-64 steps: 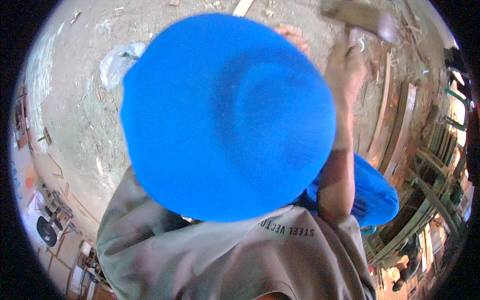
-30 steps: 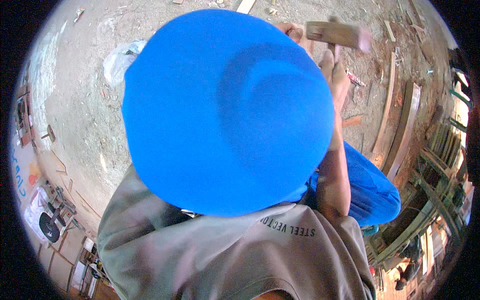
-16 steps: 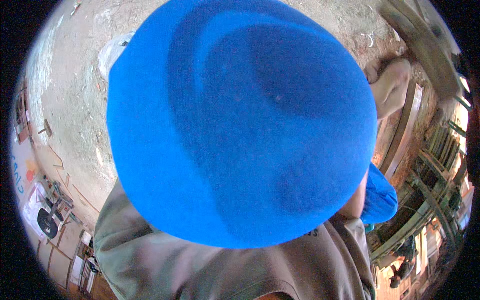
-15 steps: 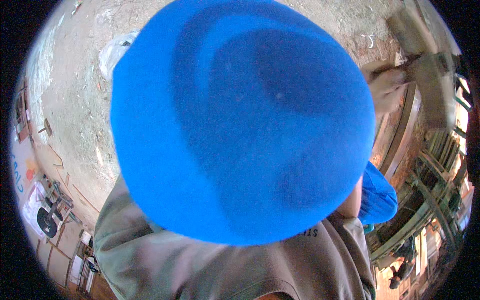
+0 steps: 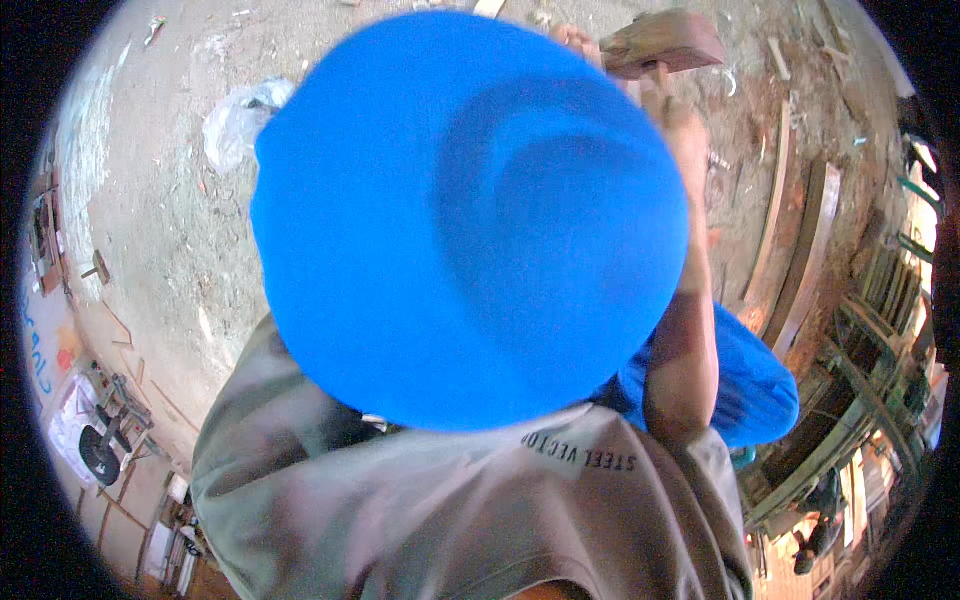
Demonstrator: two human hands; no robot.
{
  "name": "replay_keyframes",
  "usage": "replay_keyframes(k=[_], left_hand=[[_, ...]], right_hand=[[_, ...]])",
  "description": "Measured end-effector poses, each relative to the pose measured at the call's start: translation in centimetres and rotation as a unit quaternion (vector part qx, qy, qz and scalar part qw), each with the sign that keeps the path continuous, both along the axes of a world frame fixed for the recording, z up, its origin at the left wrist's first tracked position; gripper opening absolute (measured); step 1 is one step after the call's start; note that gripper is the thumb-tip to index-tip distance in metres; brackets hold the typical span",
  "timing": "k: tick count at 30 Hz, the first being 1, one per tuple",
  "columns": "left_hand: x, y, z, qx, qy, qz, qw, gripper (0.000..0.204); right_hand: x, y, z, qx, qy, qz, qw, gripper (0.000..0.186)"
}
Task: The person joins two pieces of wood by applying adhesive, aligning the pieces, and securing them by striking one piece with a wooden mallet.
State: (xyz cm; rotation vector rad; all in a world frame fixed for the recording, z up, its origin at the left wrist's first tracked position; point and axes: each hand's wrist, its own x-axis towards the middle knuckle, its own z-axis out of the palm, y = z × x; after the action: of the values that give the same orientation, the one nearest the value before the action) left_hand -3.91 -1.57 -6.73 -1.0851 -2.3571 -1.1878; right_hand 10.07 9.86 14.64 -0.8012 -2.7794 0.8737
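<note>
A broad, rounded blue cloth shape (image 5: pixel 400 230) fills the middle and hides much of the space before me. Past its upper right edge my right hand (image 5: pixel 682 125) is closed round the handle of a wooden mallet (image 5: pixel 668 42). The mallet's thick brown head lies just beyond that hand. Beside the head, only some curled fingers of my left hand (image 5: pixel 574 40) show. They appear closed, but what they hold is hidden behind the blue cloth.
A crumpled clear plastic bag (image 5: pixel 235 125) lies on the dusty ground at left. Long wooden boards (image 5: pixel 808 255) lie at right, with stacked timber (image 5: pixel 880 330) farther out. Another blue-clothed part (image 5: pixel 765 395) sits beside my right forearm. A tripod-like black object (image 5: pixel 100 450) stands at far left.
My right hand and the mallet have swung from the right side inward and up, to beside my left hand's fingers, which now show. The blue shape has shrunk and shifted slightly.
</note>
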Motion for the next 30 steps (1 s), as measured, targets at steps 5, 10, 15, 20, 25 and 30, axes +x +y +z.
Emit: replay_keyframes(k=[5,10,15,20,25,30], left_hand=[[3.3,0.0,5.0,0.102,-0.298,0.020,0.949,0.034],[2.5,1.9,5.8,0.020,-0.337,0.003,0.941,0.036],[3.6,1.3,5.6,0.072,-0.318,0.007,0.945,0.035],[3.1,2.9,6.4,0.074,-0.286,-0.003,0.955,0.035],[3.1,-0.8,5.3,0.055,-0.274,0.039,0.959,0.033],[3.3,2.4,5.5,0.083,-0.283,0.000,0.956,0.038]], right_hand=[[0.0,1.3,3.7,0.122,0.043,-0.024,0.991,0.049],[0.1,1.0,-3.4,0.154,0.098,0.098,0.978,0.036],[-0.9,-0.8,5.1,0.057,0.050,-0.042,0.996,0.049],[1.6,3.4,-5.9,0.014,0.139,-0.072,0.988,0.057],[-1.9,-0.1,2.8,0.017,0.031,-0.044,0.998,0.061],[0.8,0.0,0.0,0.096,0.090,-0.030,0.991,0.050]])
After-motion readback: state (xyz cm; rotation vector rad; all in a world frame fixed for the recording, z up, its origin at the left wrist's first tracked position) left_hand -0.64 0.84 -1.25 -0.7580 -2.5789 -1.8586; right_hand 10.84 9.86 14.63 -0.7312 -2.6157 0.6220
